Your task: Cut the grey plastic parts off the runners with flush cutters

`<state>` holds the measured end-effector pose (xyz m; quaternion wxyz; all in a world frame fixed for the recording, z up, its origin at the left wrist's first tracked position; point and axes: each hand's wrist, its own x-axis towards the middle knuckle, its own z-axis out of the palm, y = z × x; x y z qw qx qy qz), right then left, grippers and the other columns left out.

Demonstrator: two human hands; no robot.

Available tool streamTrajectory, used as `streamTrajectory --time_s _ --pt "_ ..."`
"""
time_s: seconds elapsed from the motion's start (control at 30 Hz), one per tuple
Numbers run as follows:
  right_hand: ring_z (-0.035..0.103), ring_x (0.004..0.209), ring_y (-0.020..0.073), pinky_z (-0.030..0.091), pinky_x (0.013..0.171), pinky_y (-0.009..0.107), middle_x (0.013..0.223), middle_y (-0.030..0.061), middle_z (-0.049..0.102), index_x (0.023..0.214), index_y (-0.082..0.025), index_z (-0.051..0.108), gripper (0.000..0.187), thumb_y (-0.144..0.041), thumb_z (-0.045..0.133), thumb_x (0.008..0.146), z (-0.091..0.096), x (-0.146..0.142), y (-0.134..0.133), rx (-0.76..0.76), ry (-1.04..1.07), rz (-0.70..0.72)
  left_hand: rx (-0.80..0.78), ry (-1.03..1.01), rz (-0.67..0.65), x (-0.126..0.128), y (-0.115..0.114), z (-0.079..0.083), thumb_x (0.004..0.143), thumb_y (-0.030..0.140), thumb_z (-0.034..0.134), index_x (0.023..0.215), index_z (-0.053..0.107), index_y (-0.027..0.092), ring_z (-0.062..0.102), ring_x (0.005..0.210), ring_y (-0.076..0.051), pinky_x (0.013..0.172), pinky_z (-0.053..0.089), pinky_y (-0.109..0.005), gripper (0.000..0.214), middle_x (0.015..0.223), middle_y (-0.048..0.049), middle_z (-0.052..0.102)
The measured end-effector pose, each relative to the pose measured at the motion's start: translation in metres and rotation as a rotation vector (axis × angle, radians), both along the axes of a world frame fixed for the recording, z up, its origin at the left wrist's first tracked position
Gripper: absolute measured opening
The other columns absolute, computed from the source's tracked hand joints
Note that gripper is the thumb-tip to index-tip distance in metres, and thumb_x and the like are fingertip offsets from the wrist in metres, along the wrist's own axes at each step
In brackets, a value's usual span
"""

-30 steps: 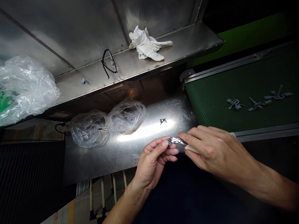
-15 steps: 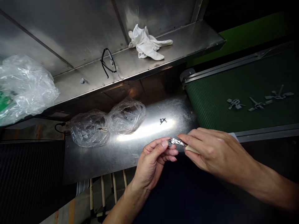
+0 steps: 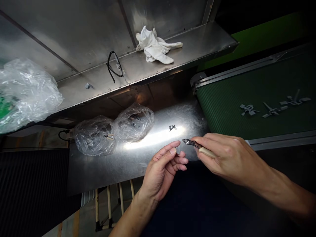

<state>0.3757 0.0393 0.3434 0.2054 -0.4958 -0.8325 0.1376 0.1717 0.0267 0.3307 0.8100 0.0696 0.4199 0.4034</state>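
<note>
The right hand (image 3: 223, 151) clasped cream-handled metal nippers (image 3: 189, 142), just withdrawn from the small grey plastic piece (image 3: 178, 150) the left hand (image 3: 161, 166) pinched, apparently trimmed.

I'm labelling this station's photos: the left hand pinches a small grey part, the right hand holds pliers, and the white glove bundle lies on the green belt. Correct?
Not quite: the white glove bundle lies on the metal ledge, as the head view shows. The left hand does pinch a small grey part, and the right hand holds pliers.
</note>
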Motion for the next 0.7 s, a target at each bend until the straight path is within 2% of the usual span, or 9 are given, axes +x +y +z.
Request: streamTrajectory --time_s 0.2,0.43,0.57,0.7 --pt "0.065 0.076 0.0176 0.051 0.069 0.030 0.088 0.0040 0.070 0.109 -0.015 0.069 0.023 -0.016 0.057 0.090 0.000 0.004 -0.003 -0.022 0.086 -0.059 -0.085 -0.059 0.045 0.002 0.003 -0.001 0.089 0.009 0.061 0.103 0.071 0.010 0.074 0.079 -0.016 0.067 0.060 -0.023 0.017 0.086 -0.0071 0.074" --pt "0.066 0.074 0.0168 0.053 0.067 0.030 0.086 0.0033 0.070 0.109 -0.017 0.067 0.021 -0.016 0.062 0.089 -0.005 0.008 -0.008 -0.016 0.191 -0.090 -0.109 -0.137 0.105 0.002 0.005 0.002 0.091 0.010 0.053 0.099 0.070 0.009 0.073 0.100 -0.023 0.085 0.059 -0.032 0.019 0.106 -0.0142 0.075" --pt "0.066 0.074 0.0166 0.055 0.065 0.029 0.087 0.0027 0.070 0.109 -0.020 0.067 0.022 -0.015 0.066 0.087 -0.004 0.003 -0.015 0.005 0.254 -0.097 -0.114 -0.232 0.122 0.001 0.006 0.006 0.098 0.026 0.046 0.105 0.070 0.007 0.069 0.113 -0.027 0.095 0.056 -0.037 0.032 0.118 -0.0189 0.072" --pt "0.068 0.078 0.0166 0.057 0.070 0.029 0.092 0.0023 0.071 0.112 -0.024 0.064 0.027 -0.012 0.067 0.088 -0.002 -0.017 -0.023 -0.031 0.384 -0.073 -0.111 -0.276 0.128 0.001 0.007 0.007 0.099 0.044 0.045 0.110 0.070 0.005 0.064 0.122 -0.029 0.105 0.049 -0.038 0.047 0.126 -0.0216 0.069"
